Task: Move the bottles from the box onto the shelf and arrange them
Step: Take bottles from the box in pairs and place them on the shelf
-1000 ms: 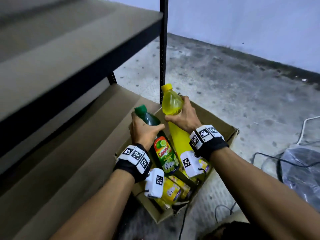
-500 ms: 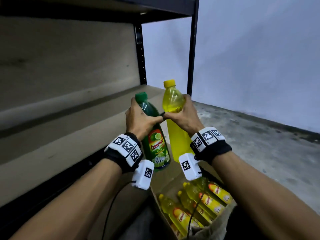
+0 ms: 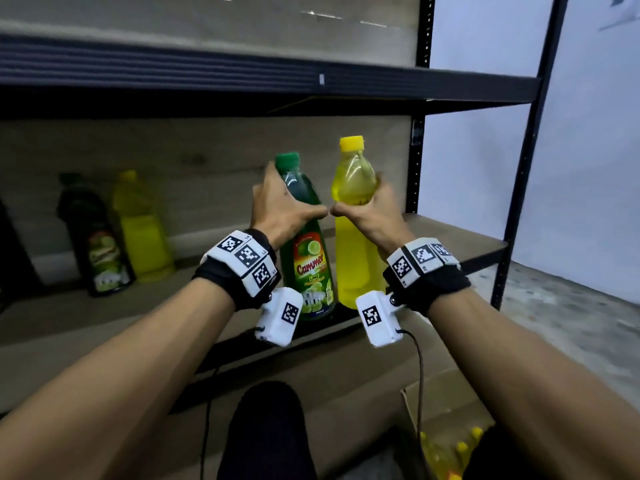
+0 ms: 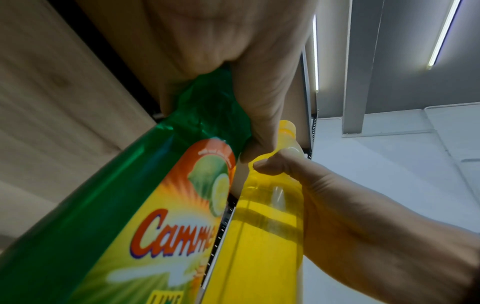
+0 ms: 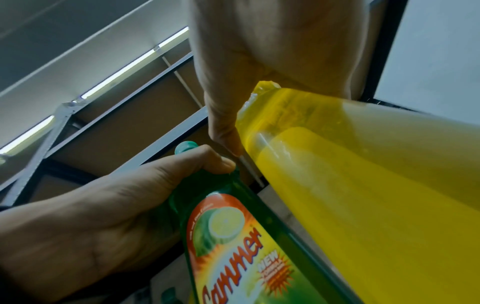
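Observation:
My left hand (image 3: 280, 209) grips a green lime bottle (image 3: 306, 258) by its upper body, and my right hand (image 3: 370, 213) grips a yellow bottle (image 3: 353, 237) the same way. Both bottles are upright, side by side, at the front edge of the wooden shelf (image 3: 450, 240); whether their bases touch it I cannot tell. My thumbs nearly meet between them. In the left wrist view the green bottle (image 4: 116, 205) fills the frame with the yellow bottle (image 4: 259, 236) beside it. From the right wrist the yellow bottle (image 5: 363, 185) and green bottle (image 5: 233, 236) show too. The box (image 3: 446, 403) sits at lower right.
On the shelf at the left stand a dark green bottle (image 3: 97, 237) and a yellow bottle (image 3: 142, 226). An upper shelf board (image 3: 242, 74) runs overhead. Black uprights (image 3: 530, 150) frame the right end. Several yellow bottles (image 3: 450, 455) lie in the box.
Both hands have lifted the green and yellow bottles out of the box and up to the shelf's front edge. My view has risen from the box to the shelf.

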